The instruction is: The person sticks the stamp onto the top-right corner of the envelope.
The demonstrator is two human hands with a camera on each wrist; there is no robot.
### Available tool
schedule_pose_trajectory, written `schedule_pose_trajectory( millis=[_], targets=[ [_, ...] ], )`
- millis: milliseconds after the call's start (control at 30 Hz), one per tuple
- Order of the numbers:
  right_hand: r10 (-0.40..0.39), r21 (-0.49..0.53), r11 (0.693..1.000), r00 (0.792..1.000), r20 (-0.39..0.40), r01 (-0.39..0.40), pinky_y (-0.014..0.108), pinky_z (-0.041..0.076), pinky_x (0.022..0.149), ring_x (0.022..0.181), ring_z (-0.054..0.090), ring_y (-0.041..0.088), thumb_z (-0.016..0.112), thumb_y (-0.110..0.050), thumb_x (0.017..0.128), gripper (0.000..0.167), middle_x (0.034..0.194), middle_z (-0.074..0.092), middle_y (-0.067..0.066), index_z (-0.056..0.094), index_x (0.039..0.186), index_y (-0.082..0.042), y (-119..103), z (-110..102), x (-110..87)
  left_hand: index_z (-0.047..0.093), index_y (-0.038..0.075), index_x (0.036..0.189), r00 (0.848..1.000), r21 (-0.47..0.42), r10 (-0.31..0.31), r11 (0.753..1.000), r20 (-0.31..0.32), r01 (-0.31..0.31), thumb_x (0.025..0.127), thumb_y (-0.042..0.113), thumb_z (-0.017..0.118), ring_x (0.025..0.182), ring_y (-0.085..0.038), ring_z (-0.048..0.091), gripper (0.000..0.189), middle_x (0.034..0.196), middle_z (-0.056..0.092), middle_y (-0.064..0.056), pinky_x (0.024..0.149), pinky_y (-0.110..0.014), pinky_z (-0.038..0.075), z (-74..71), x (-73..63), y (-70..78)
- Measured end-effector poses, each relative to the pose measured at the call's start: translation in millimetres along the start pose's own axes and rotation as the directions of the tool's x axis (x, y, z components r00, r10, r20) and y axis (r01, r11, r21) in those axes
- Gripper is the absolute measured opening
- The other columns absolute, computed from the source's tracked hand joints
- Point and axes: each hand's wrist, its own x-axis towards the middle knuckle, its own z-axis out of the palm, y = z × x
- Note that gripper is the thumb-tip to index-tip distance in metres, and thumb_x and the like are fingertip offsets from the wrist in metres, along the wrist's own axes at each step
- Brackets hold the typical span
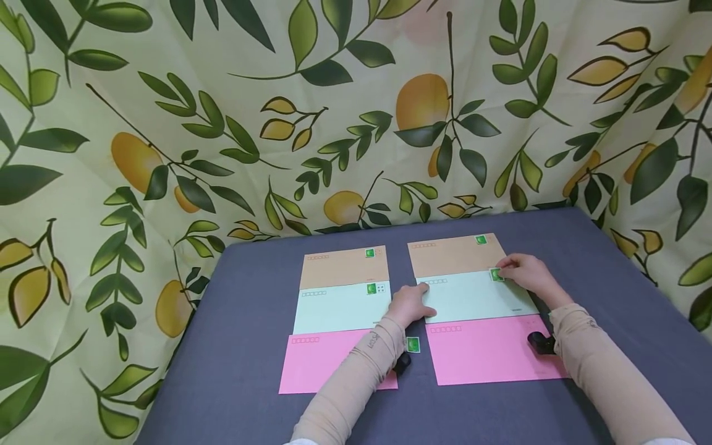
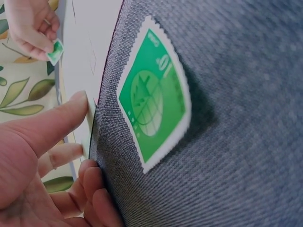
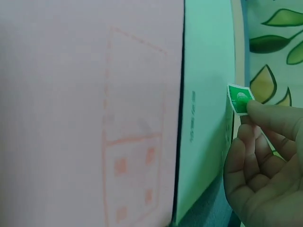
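Observation:
My right hand point(image 1: 525, 273) pinches a green postage stamp point(image 1: 496, 275) between thumb and fingers. It holds the stamp over the upper right corner of the right-hand mint envelope point(image 1: 467, 303). In the right wrist view the same stamp point(image 3: 240, 98) stands out from the fingertips, tilted against the envelope. My left hand point(image 1: 410, 304) rests at that envelope's left edge, thumb and fingers spread along it. Beside the left wrist a loose green stamp point(image 1: 413, 345) lies on the dark cloth, large and slightly curled in the left wrist view.
Above the mint envelope lies a brown envelope point(image 1: 453, 254) with a stamp, and below it a pink one point(image 1: 489, 352) with a printed stamp box. The left column has brown point(image 1: 339, 269), mint point(image 1: 334, 312) and pink point(image 1: 311, 368) envelopes. A leaf-patterned curtain point(image 1: 356, 123) hangs behind.

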Motion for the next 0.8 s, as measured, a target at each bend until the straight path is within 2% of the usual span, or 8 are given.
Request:
schedule_pose_trajectory(
  millis=[200,433,800],
  targets=[
    [-0.006,-0.043,0.999,1.0,-0.021,0.005,0.024,0.038,0.06,0.078,0.051,0.023,0.057,-0.015,0.088,0.025,0.087,0.058,0.016,0.058,0.103,0.005,0.8,4.7,3.2,0.054,0.018,0.131,1.0,0.005,-0.003,1.0,0.0,0.003,0.078,0.03,0.074,0.107,-0.024,0.061,0.059,0.124,0.062,-0.009,0.082,-0.031,0.05,0.1,-0.9,0.7],
    [-0.027,-0.091,0.996,0.998,-0.058,0.022,0.026,0.036,0.061,0.077,0.049,0.025,0.057,-0.013,0.086,0.024,0.086,0.054,0.016,0.055,0.101,0.005,-3.2,6.5,1.8,0.054,0.02,0.132,1.0,0.008,-0.016,1.0,-0.002,0.016,0.077,0.031,0.074,0.108,-0.024,0.06,0.059,0.125,0.062,-0.008,0.082,-0.032,0.05,0.1,-0.4,1.3],
    [-0.048,-0.184,0.982,0.998,-0.042,0.04,0.028,0.035,0.06,0.072,0.048,0.023,0.054,-0.008,0.086,0.014,0.079,0.051,0.012,0.051,0.095,0.003,-8.1,10.6,3.3,0.053,0.02,0.132,1.0,0.008,-0.021,1.0,-0.007,0.021,0.078,0.031,0.074,0.108,-0.024,0.061,0.059,0.126,0.061,-0.008,0.082,-0.032,0.05,0.1,-0.9,-0.1]
  ],
)
